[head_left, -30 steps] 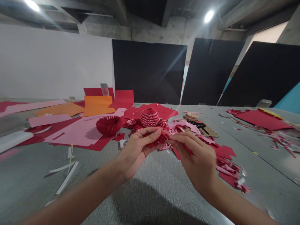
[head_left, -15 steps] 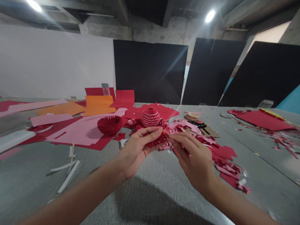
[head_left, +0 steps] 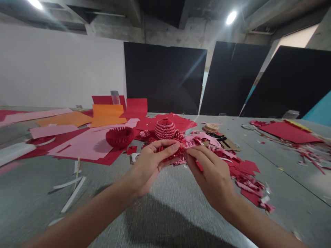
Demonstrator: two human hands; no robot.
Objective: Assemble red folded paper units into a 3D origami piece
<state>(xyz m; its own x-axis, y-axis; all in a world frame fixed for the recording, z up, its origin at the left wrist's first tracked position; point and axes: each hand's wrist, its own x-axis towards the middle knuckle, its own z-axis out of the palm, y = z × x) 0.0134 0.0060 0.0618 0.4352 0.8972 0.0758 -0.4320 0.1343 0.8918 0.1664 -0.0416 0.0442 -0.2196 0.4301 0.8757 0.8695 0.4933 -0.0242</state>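
gripping red folded paper (head_left: 182,147), left hand (head_left: 152,160) pinched closed, right hand's (head_left: 210,167) fingertips nearly together beside it

Prob. craft workshop: concrete ceiling (head_left: 130,12), blk panels (head_left: 165,79), paper scraps (head_left: 252,187) on tbl (head_left: 292,196).

On the counter (head_left: 108,210), a paper bowl (head_left: 119,138) sits left of a paper ball (head_left: 164,130), at the right of spread sheets (head_left: 85,143); loose strips (head_left: 73,194) lie before the sheets. Scraps (head_left: 248,187) reach from beside the ball toward the near right. Panels (head_left: 165,75) stand behind.
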